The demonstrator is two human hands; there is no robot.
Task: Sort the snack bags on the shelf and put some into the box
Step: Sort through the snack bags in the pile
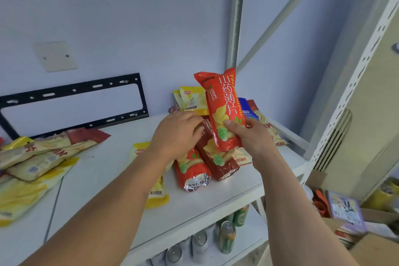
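My right hand point(251, 138) grips the lower part of a bright red snack bag point(222, 101) and holds it upright above the white shelf point(103, 170). My left hand point(177, 134) rests with fingers curled on a dark red snack bag point(216, 157) that lies in a pile at the shelf's right. Another red bag point(192, 168) with a silver end lies beside it. Yellow bags point(192, 99) stand at the back against the wall. A cardboard box point(356, 218) with packets inside sits on the floor at lower right.
A heap of yellow and cream snack bags point(32, 164) covers the shelf's left end. One yellow bag point(155, 192) lies under my left forearm. A black metal bracket point(73, 103) leans on the wall. Drink cans point(224, 235) stand on the lower shelf. A white perforated upright point(354, 80) rises at right.
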